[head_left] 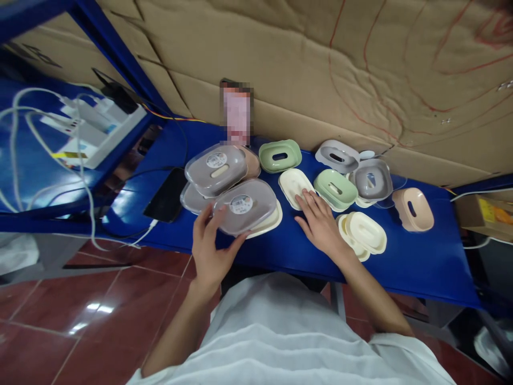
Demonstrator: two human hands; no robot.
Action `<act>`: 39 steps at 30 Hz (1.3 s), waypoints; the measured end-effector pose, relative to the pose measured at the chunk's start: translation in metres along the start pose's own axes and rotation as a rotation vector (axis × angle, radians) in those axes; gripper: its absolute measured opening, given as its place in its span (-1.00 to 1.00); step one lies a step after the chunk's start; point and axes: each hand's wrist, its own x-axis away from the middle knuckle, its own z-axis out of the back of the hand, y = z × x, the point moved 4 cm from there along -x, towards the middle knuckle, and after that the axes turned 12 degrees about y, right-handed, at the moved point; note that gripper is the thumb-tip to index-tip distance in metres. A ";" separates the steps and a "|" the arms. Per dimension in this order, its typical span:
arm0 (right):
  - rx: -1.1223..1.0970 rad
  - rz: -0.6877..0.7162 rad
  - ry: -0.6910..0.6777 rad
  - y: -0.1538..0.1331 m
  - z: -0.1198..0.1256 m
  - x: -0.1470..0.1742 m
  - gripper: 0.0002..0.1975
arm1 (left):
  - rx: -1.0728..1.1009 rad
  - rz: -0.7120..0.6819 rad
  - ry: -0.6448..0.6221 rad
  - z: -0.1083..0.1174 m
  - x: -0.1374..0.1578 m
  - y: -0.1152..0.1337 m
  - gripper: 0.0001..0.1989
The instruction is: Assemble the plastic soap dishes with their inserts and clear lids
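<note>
labelled grey soap box (pixel 259 199), gripped edgewise by left hand (pixel 210 251), is best held level; right hand (pixel 321 222), loosely spread, touches cream tray (pixel 292 183).

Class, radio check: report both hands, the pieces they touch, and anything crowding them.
Left hand on edge of nearest gray cover. Right hand touching cream piece. Close by: green dish beside right hand, another gray cover beyond left.
</note>
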 end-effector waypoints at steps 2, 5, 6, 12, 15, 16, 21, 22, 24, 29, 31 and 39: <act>0.026 0.003 -0.020 -0.005 -0.007 -0.002 -0.35 | -0.037 0.018 -0.002 -0.007 0.000 -0.003 -0.21; -0.015 0.019 0.001 -0.018 -0.009 0.002 -0.34 | -0.030 0.004 -0.032 -0.015 0.002 -0.002 -0.21; -0.058 0.027 0.007 -0.023 -0.009 0.005 -0.32 | -0.021 -0.007 -0.041 -0.016 0.002 0.000 -0.21; -0.520 -0.174 0.071 -0.034 -0.017 0.019 -0.31 | 0.035 -0.119 -0.102 -0.016 0.007 0.004 -0.16; -0.745 -0.390 0.097 -0.027 -0.022 0.028 -0.35 | 0.070 -0.213 -0.204 -0.013 0.019 0.004 -0.13; -0.786 -0.442 0.096 -0.026 -0.022 0.032 -0.39 | 0.082 -0.236 -0.238 -0.012 0.024 0.005 -0.12; -0.699 -0.549 0.116 -0.030 -0.003 0.060 -0.50 | 0.168 -0.234 -0.433 -0.014 0.044 0.006 -0.16; -0.634 -0.509 0.097 -0.034 0.002 0.065 -0.48 | 0.186 -0.227 -0.468 -0.015 0.046 0.007 -0.17; -0.462 -0.394 0.031 -0.040 0.009 0.073 -0.38 | 0.214 -0.210 -0.526 -0.018 0.047 0.008 -0.21; -0.270 -0.114 -0.108 -0.041 0.008 0.081 0.05 | 0.211 -0.132 -0.642 -0.023 0.047 0.008 -0.25; -0.291 -0.086 -0.111 -0.033 0.006 0.077 -0.01 | 0.192 -0.109 -0.659 -0.026 0.047 0.008 -0.24; -0.230 -0.005 -0.076 -0.010 0.000 0.057 -0.03 | 0.131 -0.149 -0.640 -0.036 0.044 0.011 -0.25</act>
